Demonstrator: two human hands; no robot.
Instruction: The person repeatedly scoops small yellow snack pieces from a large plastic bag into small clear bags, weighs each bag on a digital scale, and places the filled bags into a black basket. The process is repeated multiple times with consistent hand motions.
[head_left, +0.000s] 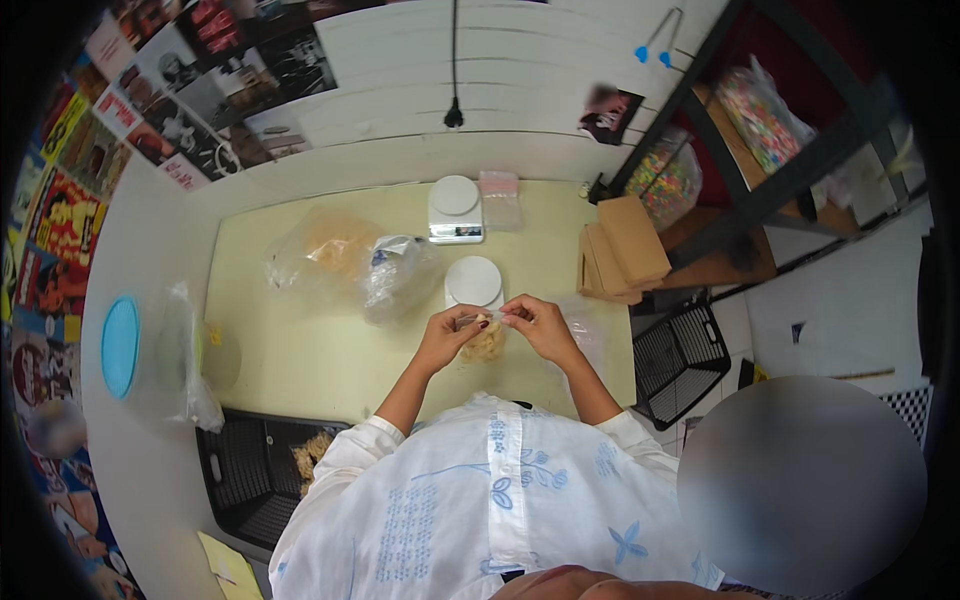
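Both hands pinch the top edge of a small clear plastic bag of pale yellow snack pieces (482, 342) near the table's front. My left hand (454, 334) grips the bag's left upper corner, and my right hand (537, 322) grips its right upper corner. Directly behind the bag is a white kitchen scale (473, 280), its front partly hidden by the hands. Another white kitchen scale (454, 201) stands farther back, with flat zip bags (500, 199) beside it. To the left lie a large clear bag of yellowish contents (330, 244) and a crumpled clear plastic bag (396, 279).
Brown cardboard boxes (626, 244) are stacked at the table's back right. More clear plastic (585, 337) lies right of my right forearm. A black basket (251, 476) holding filled bags stands lower left, another black basket (682, 365) at right. A metal-framed shelf (731, 180) holds bags of colourful pieces.
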